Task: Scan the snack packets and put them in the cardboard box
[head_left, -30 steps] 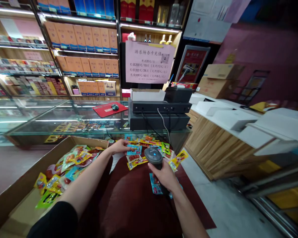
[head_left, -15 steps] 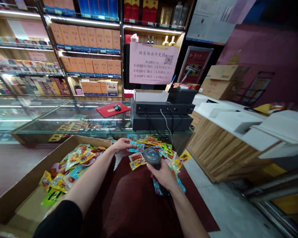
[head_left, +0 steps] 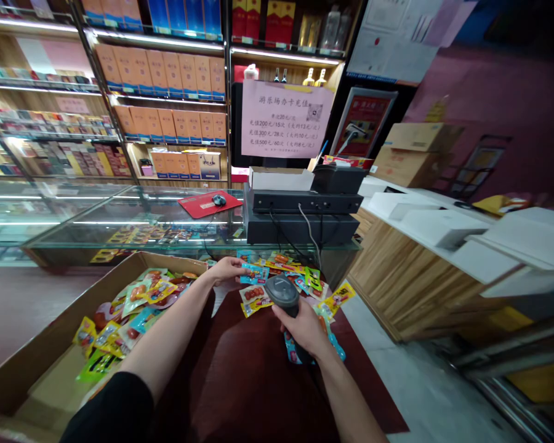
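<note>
Between the fingers of my left hand (head_left: 228,271) is a small blue snack packet (head_left: 255,274), its printed face turned up. My right hand (head_left: 307,329) is wrapped round the handle of a dark grey barcode scanner (head_left: 282,292), whose head points forward, near the held packet. A loose pile of snack packets in yellow, green and clear wrappers, such as a yellow packet (head_left: 339,298), lies beyond and beside the scanner on the dark red table (head_left: 240,381). Under my right hand, blue packets (head_left: 293,349) show in part.
At the left stands an open cardboard box (head_left: 50,320) holding several packets of sausage snacks. A glass display counter (head_left: 120,215) runs behind, carrying a mouse (head_left: 218,200) on a red pad and a black cash drawer (head_left: 300,227) with hanging cables. A wooden cabinet (head_left: 410,277) stands right.
The small blue light on top of the scanner has gone out. Both hands, the held packet and the scanner stay almost where they were.
</note>
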Motion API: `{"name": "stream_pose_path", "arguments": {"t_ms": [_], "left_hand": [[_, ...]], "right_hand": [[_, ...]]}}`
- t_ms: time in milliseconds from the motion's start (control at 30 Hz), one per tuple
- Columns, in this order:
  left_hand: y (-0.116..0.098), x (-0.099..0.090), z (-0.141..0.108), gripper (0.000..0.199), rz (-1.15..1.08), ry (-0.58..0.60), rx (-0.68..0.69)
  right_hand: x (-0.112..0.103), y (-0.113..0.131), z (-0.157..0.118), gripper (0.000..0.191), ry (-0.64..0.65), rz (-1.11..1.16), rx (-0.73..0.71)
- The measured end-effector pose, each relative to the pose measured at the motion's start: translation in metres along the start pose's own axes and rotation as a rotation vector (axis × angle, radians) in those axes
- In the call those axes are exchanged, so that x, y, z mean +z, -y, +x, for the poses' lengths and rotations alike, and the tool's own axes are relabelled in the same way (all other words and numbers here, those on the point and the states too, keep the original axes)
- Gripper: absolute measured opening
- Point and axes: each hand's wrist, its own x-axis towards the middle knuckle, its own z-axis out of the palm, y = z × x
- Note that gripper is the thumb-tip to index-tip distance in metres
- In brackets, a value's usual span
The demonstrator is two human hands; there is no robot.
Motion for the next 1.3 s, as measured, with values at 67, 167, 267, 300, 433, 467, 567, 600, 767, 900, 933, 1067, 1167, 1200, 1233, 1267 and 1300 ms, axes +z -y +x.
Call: {"name": "stream_pose_path", "arguments": {"t_ms": [67,167,267,300,433,467,567,600,767,900,933,1067,1167,1200,1233,1267,1300], "left_hand": [[-0.001,0.001,0.000,0.053,0.002,-0.016,0.002],[-0.005,0.000,0.001,0.053,0.008,-0.056,-0.008],[-0.016,-0.008,-0.005,0.052,0.005,-0.137,-0.003],[-0.021,-0.014,-0.011,0.052,0.009,-0.169,0.005],[-0.039,-0.054,-0.053,0.048,0.107,-0.269,0.054],[-0.042,-0.067,-0.069,0.047,0.146,-0.296,0.068],[-0.048,-0.104,-0.123,0.046,0.214,-0.399,0.073],[-0.050,-0.115,-0.142,0.046,0.226,-0.422,0.067],[-0.048,-0.144,-0.213,0.041,0.212,-0.511,0.031],[-0.045,-0.148,-0.225,0.041,0.225,-0.621,0.028],[-0.045,-0.147,-0.222,0.040,0.252,-0.623,0.037],[-0.049,-0.127,-0.189,0.035,0.374,-0.461,0.117],[-0.048,-0.095,-0.148,0.034,0.398,-0.316,0.139],[-0.046,-0.082,-0.133,0.033,0.402,-0.267,0.161],[-0.042,-0.069,-0.117,0.032,0.426,-0.214,0.185],[-0.038,-0.055,-0.102,0.031,0.463,-0.174,0.207],[-0.034,-0.041,-0.088,0.029,0.502,-0.140,0.226]], "right_hand": [[0.000,0.001,-0.001,0.032,0.007,0.008,0.018],[0.000,0.002,0.000,0.034,0.034,0.029,0.033],[0.002,0.004,0.004,0.035,0.049,0.036,0.003],[0.002,0.005,0.007,0.035,0.049,0.034,-0.014],[0.006,0.018,0.019,0.034,0.061,0.045,-0.040],[0.007,0.022,0.023,0.034,0.071,0.045,-0.040],[0.012,0.035,0.032,0.032,0.114,0.032,-0.098],[0.014,0.039,0.035,0.032,0.129,0.031,-0.125],[0.029,0.051,0.042,0.033,0.179,0.064,-0.188],[0.038,0.052,0.044,0.031,0.209,0.087,-0.197],[0.039,0.051,0.044,0.031,0.208,0.086,-0.195],[0.034,0.048,0.043,0.033,0.183,0.089,-0.181],[0.024,0.044,0.042,0.033,0.137,0.078,-0.182],[0.020,0.043,0.042,0.033,0.127,0.066,-0.180],[0.016,0.041,0.041,0.032,0.118,0.052,-0.169],[0.012,0.039,0.040,0.032,0.109,0.039,-0.150],[0.009,0.037,0.039,0.031,0.099,0.031,-0.124]]}}
